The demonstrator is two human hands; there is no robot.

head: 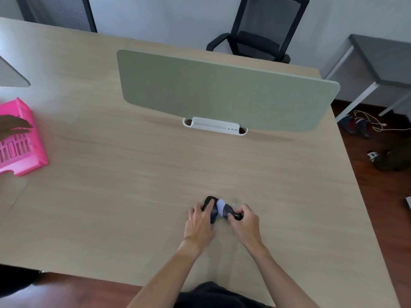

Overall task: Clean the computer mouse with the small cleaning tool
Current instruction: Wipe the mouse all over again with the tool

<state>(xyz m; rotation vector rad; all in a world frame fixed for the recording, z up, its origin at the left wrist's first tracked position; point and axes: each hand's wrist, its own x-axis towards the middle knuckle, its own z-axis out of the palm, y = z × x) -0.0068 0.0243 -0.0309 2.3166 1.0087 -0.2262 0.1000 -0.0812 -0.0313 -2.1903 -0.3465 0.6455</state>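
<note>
A black computer mouse (pixel 210 202) lies on the wooden desk (pixel 133 185) near its front edge. My left hand (pixel 200 221) grips the mouse from the left, fingers curled over its top. My right hand (pixel 244 221) pinches the dark handle of a small cleaning tool (pixel 228 212). The tool's pale, whitish head (pixel 220 206) sits against the right side of the mouse. The image is blurred around the tool, so its exact shape is unclear.
A grey-green divider panel (pixel 222 90) stands across the desk middle on a white bracket (pixel 214 126). A pink plastic tray (pixel 20 138) sits at the left edge. A black office chair (pixel 262 34) stands behind the desk; shoes and a cable lie on the floor at right.
</note>
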